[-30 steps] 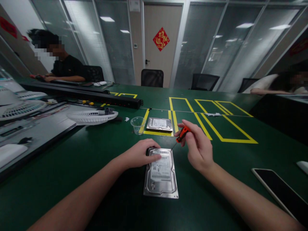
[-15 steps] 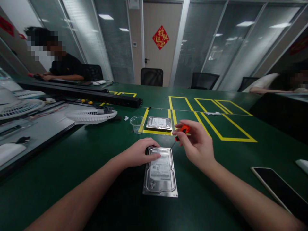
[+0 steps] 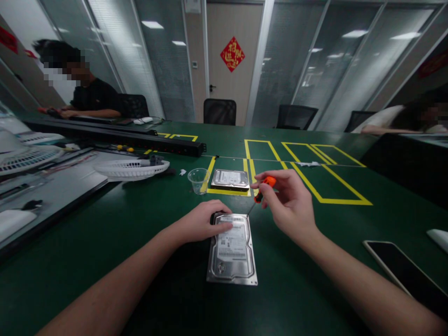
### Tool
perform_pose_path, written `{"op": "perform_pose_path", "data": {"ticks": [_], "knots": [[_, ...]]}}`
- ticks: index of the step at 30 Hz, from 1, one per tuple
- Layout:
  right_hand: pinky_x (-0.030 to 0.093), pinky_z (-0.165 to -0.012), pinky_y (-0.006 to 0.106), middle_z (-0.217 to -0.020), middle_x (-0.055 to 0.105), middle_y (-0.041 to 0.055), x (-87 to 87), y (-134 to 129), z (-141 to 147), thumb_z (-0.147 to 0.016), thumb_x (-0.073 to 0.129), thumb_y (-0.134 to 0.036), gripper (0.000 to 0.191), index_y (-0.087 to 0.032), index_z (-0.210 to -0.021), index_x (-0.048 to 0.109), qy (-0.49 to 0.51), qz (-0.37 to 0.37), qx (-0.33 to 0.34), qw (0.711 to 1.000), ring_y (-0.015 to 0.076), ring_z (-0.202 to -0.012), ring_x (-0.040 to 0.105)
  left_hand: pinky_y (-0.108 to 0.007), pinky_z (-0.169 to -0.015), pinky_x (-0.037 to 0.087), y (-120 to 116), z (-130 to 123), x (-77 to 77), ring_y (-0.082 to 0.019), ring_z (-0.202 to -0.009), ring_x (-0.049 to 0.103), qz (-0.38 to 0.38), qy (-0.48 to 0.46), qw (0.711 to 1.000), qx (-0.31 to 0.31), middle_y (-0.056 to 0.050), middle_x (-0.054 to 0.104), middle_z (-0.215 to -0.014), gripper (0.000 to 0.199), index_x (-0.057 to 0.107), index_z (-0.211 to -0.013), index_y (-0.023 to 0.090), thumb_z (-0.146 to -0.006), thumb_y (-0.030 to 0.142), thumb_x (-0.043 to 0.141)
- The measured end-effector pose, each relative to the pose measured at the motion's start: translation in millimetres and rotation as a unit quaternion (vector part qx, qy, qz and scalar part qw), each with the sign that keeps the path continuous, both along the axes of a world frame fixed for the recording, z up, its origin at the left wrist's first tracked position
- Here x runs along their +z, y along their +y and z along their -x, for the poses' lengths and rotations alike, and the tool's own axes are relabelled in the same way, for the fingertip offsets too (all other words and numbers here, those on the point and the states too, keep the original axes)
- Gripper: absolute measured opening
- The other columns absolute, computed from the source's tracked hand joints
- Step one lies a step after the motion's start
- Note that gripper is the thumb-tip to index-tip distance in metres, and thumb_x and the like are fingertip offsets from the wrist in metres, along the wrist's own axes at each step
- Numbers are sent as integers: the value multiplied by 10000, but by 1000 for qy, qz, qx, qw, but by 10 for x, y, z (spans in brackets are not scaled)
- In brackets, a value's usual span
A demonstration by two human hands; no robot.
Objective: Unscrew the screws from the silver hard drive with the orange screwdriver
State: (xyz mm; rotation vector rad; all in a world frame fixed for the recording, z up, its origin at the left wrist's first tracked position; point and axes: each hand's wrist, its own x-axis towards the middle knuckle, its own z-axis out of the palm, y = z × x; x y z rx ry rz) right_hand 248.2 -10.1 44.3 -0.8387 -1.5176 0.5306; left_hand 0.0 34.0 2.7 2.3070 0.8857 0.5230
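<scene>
The right hand (image 3: 292,203) is curled round a screwdriver (image 3: 269,182), thumb and fingertips pinching its orange-and-black handle. The shaft slants down to the far right corner of the drive (image 3: 233,256); whether the tip sits in a screw head is too small to tell. The left hand (image 3: 205,221) is half curled, with its thumb flat on the drive's label and its fingers bent over the far left corner.

The drive lies face up on the table (image 3: 168,298), mostly on the near side of both hands. My main worry is that slant: a tip that is off line could ride out, chew a screw head or skate across the lid — and the left thumb rests just beside that path. Since the left hand bears only on the far end, a hard twist might swivel the near end, which no hand holds.

Just beyond the hands sit a second drive (image 3: 230,179) and a clear cup (image 3: 199,182). The cup looks light, so a left knuckle thrown forward by a slip could tip it. Out to the right of the right forearm lies a phone (image 3: 406,275) — a wide elbow swing might nudge it.
</scene>
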Motion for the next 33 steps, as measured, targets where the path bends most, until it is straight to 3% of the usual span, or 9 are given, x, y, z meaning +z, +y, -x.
{"op": "perform_pose_path", "data": {"ticks": [10,17,22,27,33], "knots": [[623,-647,324,-1145,712,67,-23,5,-36,-1128,523,-318,280,-288,-1341,703,-11,2,53,999,191,-915,725,-395,-951,545,5,14,-36,-261,-1093,704,-7,-7,1000,-7,-75,758,-1198,309,752,-1212,219,-978,420,756],[559,-491,253,-1143,761,85,67,9,-12,-1015,731,-316,154,-229,-1127,671,14,24,3,1000,202,-879,756,-401,-949,547,-1,2,-5,-261,-1079,707,-1,-1,1000,-1,-78,762,-1184,301,759,-1197,213,-970,411,761],[591,-535,275,-1076,747,57,46,26,-20,-1012,731,-307,195,-254,-1192,680,19,22,32,999,200,-874,749,-400,-947,547,11,7,-19,-266,-1081,709,-11,-3,1000,-4,-83,763,-1188,303,754,-1197,210,-974,416,758],[616,-630,350,-1152,749,75,28,29,-67,-1108,574,-382,271,-275,-1318,710,2,32,79,996,171,-767,696,-398,-945,547,-1,2,-9,-268,-1078,711,-8,-6,1000,-8,-81,764,-1178,297,756,-1193,214,-973,413,759],[610,-577,301,-1089,749,68,87,28,-41,-1038,705,-348,167,-231,-1156,693,17,38,61,997,154,-737,698,-398,-947,546,-2,6,-5,-269,-1083,711,-5,-5,1000,-5,-84,763,-1185,300,760,-1195,208,-971,408,759]]}}
